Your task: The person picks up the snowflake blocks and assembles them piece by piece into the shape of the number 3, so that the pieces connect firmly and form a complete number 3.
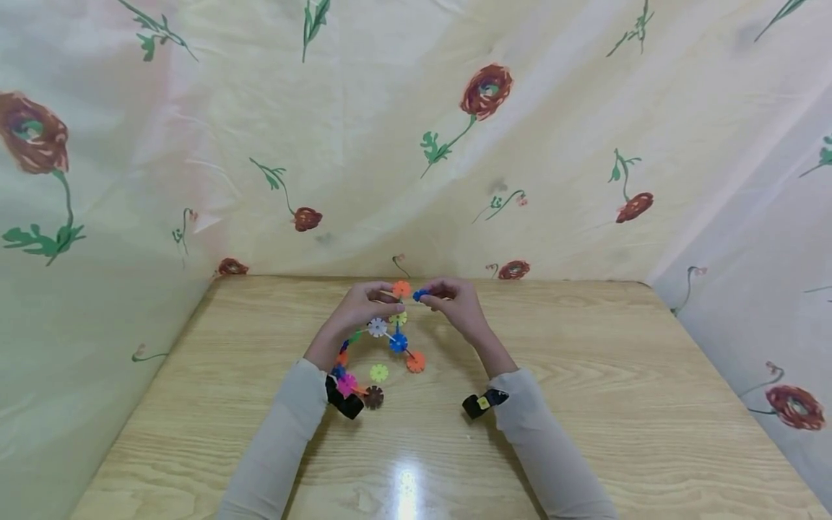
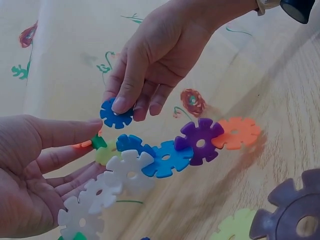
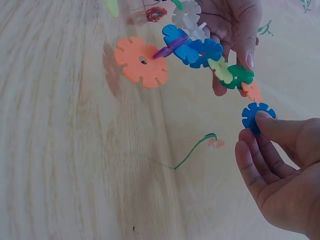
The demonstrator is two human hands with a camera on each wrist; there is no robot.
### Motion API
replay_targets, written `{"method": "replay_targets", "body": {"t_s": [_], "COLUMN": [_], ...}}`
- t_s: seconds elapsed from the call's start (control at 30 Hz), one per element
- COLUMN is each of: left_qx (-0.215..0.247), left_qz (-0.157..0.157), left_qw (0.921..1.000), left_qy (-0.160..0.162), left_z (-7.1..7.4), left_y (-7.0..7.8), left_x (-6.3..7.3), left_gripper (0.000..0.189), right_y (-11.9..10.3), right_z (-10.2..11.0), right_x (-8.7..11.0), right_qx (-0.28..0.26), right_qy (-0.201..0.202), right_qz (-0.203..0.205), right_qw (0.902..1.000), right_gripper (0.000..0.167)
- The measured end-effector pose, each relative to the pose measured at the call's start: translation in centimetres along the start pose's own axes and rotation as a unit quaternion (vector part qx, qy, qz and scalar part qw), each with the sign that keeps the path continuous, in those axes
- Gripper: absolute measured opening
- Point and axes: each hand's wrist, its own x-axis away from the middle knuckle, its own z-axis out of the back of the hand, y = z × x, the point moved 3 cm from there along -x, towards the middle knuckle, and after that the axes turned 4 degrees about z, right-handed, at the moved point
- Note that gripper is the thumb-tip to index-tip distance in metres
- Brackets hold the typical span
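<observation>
My left hand [image 1: 359, 309] pinches a branch of a chain of notched plastic discs, thumb and fingers at the green disc [image 3: 241, 77] near its end. Past it an orange disc [image 1: 401, 288] forms the tip. Between thumb and fingertips, my right hand [image 1: 457, 305] pinches a single blue disc [image 3: 252, 120], close to that orange tip; whether the two touch I cannot tell. From the held branch run a yellow disc [image 3: 221, 71], blue discs [image 2: 166, 159], white discs [image 2: 131, 174], a purple disc [image 2: 200, 141] and another orange disc [image 1: 416, 362].
The chain curves back beside the left wrist through a pink disc [image 1: 347, 383] to a brown disc [image 1: 373, 397]. A yellow-green disc [image 1: 379, 373] is near it. The wooden table [image 1: 617, 404] ends at a flowered cloth [image 1: 390, 144] behind and at the sides.
</observation>
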Motion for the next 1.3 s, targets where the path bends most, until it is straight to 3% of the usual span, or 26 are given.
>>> {"method": "replay_targets", "body": {"t_s": [0.43,0.87,1.3], "left_qx": [0.013,0.01,0.027], "left_qz": [0.009,-0.022,0.005], "left_qw": [0.9997,0.9986,0.9992], "left_qy": [-0.016,-0.048,-0.029], "left_z": [-0.18,-0.22,-0.04], "left_y": [-0.09,-0.11,-0.17], "left_x": [0.07,0.07,-0.01], "left_gripper": [0.05,0.035,0.055], "right_y": [0.12,-0.13,-0.09], "right_z": [0.07,0.39,0.16], "right_x": [-0.06,-0.03,-0.04], "right_qx": [-0.013,-0.011,-0.016], "right_qy": [0.012,0.021,0.016], "right_qz": [-0.016,0.002,0.004], "right_qw": [0.9997,0.9997,0.9997], "right_gripper": [0.014,0.01,0.011]}}
